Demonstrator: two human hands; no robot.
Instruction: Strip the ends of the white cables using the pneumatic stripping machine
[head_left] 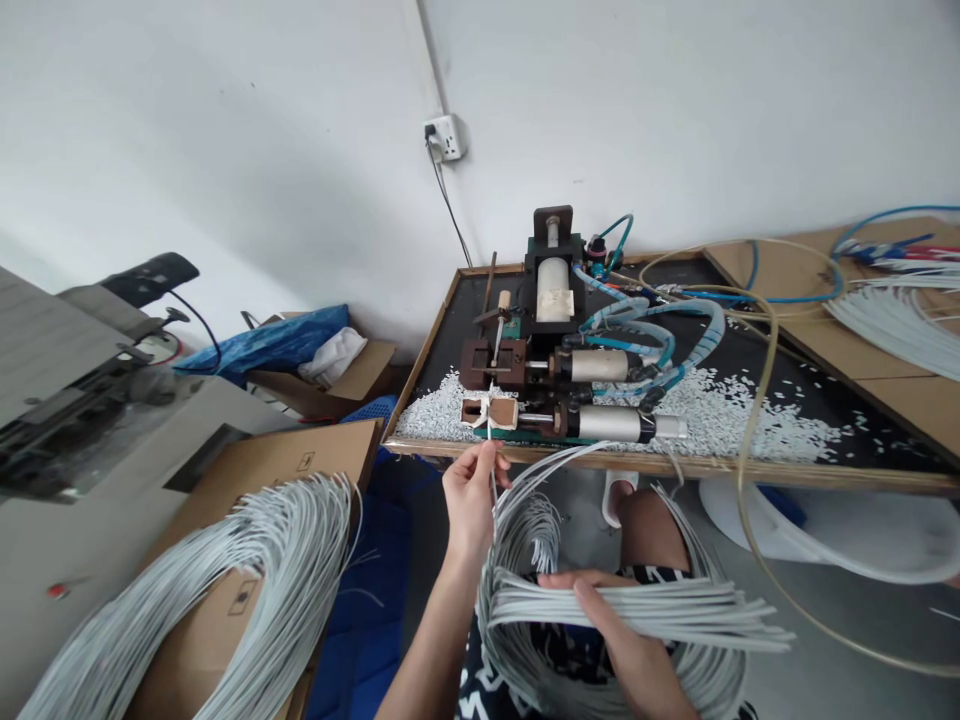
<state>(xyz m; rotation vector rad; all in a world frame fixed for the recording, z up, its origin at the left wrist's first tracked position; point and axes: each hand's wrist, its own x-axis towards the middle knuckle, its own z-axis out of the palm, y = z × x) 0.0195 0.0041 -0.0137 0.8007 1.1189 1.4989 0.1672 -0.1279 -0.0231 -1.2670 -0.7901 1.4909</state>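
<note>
Between the thumb and fingers of my left hand is a single white wire, its upper end reaching into the front clamp of a pneumatic wire stripping machine. My right hand is wrapped round a bundle of white wires, whose cut ends fan out to the right. The rest of this bundle curves in a large coil over my lap. Two air cylinders lie to the right of the clamps.
Small white scraps cover much of the black bench top. On the left, a big bundle of wires rests on cardboard beside a grey machine. A clear hose hangs over the bench edge at right, near a white basin.
</note>
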